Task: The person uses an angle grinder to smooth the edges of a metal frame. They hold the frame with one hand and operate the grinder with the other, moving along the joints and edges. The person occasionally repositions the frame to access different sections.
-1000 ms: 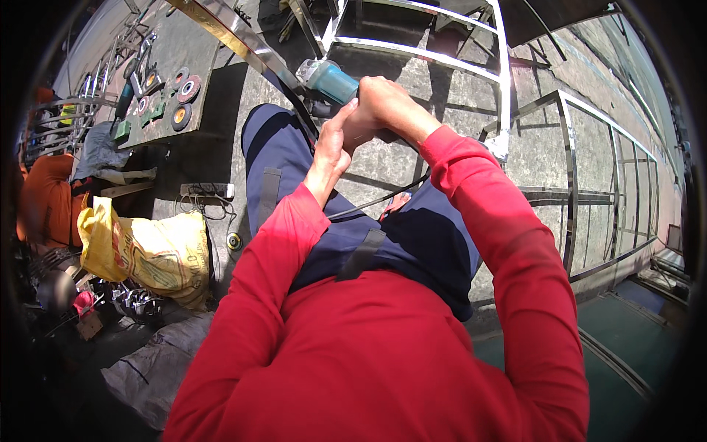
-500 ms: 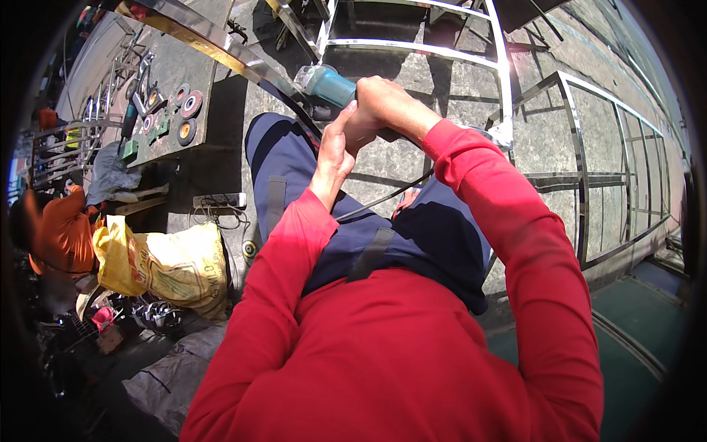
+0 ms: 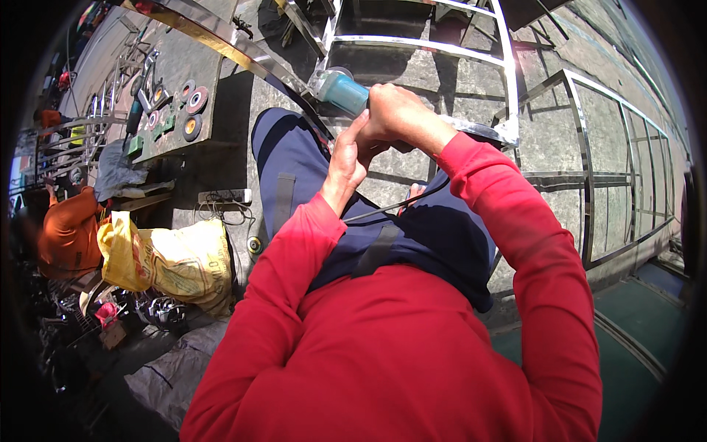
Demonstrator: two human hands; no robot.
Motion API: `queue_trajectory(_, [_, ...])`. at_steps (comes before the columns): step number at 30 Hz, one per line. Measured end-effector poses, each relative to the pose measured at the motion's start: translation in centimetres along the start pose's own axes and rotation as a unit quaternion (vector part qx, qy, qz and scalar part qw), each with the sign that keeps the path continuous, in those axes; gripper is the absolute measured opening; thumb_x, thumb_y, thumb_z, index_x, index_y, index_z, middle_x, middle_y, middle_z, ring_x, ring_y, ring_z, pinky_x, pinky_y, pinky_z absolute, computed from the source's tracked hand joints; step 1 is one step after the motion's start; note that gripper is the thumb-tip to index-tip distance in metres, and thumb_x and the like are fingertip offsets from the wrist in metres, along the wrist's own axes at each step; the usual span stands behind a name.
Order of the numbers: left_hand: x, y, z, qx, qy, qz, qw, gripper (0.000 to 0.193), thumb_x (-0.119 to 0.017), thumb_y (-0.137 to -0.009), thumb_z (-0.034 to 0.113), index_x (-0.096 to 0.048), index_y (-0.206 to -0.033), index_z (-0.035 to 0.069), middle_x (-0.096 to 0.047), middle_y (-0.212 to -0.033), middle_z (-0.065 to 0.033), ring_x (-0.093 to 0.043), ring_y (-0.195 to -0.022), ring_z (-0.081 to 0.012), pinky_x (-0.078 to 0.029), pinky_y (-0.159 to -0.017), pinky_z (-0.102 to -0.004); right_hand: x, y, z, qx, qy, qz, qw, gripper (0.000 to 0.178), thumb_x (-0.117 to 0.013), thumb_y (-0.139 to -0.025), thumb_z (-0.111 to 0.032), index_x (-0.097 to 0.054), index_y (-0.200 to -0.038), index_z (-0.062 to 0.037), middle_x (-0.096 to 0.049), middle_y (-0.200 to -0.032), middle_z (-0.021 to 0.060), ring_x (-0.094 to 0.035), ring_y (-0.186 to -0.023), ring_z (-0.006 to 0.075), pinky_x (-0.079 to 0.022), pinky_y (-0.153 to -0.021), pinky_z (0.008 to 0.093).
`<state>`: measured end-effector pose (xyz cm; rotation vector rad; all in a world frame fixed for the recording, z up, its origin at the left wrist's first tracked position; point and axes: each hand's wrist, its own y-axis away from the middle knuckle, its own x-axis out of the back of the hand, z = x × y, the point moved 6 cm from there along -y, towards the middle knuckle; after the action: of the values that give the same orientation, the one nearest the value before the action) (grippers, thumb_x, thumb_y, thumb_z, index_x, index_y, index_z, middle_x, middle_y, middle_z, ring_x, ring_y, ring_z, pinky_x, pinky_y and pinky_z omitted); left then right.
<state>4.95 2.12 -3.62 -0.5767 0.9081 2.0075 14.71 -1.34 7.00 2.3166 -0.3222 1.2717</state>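
Grinder (image 3: 345, 93) is up front above the left thigh (image 3: 276, 144), teal body tilted, head over the side of a shiny bar (image 3: 221, 46). Right hand (image 3: 401, 114) has its fingers wrapped round the rear of the body. Left hand (image 3: 346, 158) comes in from below, thumb up against the grip area; its fingers are out of sight, can't tell how they're set. Cord (image 3: 387, 211) trails from the hands across the lap.

Step looks like working the bar with the tool; next move would call for a steady two-hand hold, flat disc angle, cord kept clear. Can't confirm disc contact: the working face is hidden behind the head, no sparks visible.

Ahead, a welded frame (image 3: 510, 81); second frame (image 3: 587, 169) to the right. Left: tabletop (image 3: 177, 66) with discs (image 3: 193, 129), then a yellow sack (image 3: 180, 254). Far edges go dark and cut off.
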Motion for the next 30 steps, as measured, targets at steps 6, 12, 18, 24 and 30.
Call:
queue_trajectory(6, [-0.3, 0.5, -0.3, 0.011, 0.003, -0.012, 1.000, 0.045, -0.059, -0.096, 0.036, -0.056, -0.128, 0.004, -0.063, -0.119, -0.0119, -0.063, -0.108, -0.0258, -0.050, -0.097, -0.0459, 0.4, 0.6, -0.6, -0.022, 0.039, -0.025, 0.999, 0.039, -0.073, -0.071, -0.028, -0.072, -0.088, 0.0068, -0.071, -0.087, 0.0242, -0.072, -0.086, 0.0340, -0.058, -0.078, 0.0404])
queue_trajectory(12, [-0.3, 0.5, -0.2, 0.005, 0.020, -0.013, 1.000, 0.043, -0.056, -0.097, 0.036, -0.057, -0.128, 0.005, -0.064, -0.119, -0.0125, -0.063, -0.109, -0.0263, -0.049, -0.099, -0.0464, 0.5, 0.3, -1.1, -0.039, 0.061, -0.043, 0.996, 0.042, -0.073, -0.070, -0.031, -0.072, -0.088, 0.0067, -0.070, -0.087, 0.0251, -0.072, -0.087, 0.0338, -0.058, -0.079, 0.0406])
queue_trajectory(18, [-0.1, 0.3, -0.3, 0.024, 0.026, -0.019, 0.999, 0.041, -0.058, -0.096, 0.040, -0.061, -0.120, 0.007, -0.066, -0.112, -0.0098, -0.063, -0.104, -0.0229, -0.049, -0.094, -0.0422, 0.1, -0.5, -0.8, -0.036, 0.057, -0.038, 0.997, 0.044, -0.074, -0.067, -0.032, -0.071, -0.086, 0.0081, -0.070, -0.084, 0.0258, -0.072, -0.082, 0.0341, -0.058, -0.075, 0.0404])
queue_trajectory(24, [-0.4, 0.6, -0.3, 0.024, 0.031, -0.028, 0.999, 0.043, -0.062, -0.093, 0.043, -0.062, -0.117, 0.007, -0.067, -0.107, -0.0084, -0.063, -0.098, -0.0202, -0.049, -0.087, -0.0385, -0.3, -1.0, -0.4, -0.018, 0.051, -0.034, 0.998, 0.043, -0.074, -0.065, -0.032, -0.072, -0.083, 0.0076, -0.070, -0.080, 0.0252, -0.072, -0.078, 0.0344, -0.058, -0.073, 0.0410])
queue_trajectory(30, [-0.4, 0.8, -0.2, 0.030, 0.021, -0.025, 0.999, 0.044, -0.062, -0.093, 0.043, -0.062, -0.117, 0.007, -0.067, -0.108, -0.0089, -0.063, -0.099, -0.0205, -0.049, -0.089, -0.0386, -0.4, -1.1, -0.4, -0.023, 0.047, -0.029, 0.998, 0.043, -0.074, -0.064, -0.032, -0.072, -0.083, 0.0075, -0.070, -0.079, 0.0252, -0.072, -0.076, 0.0350, -0.058, -0.072, 0.0417])
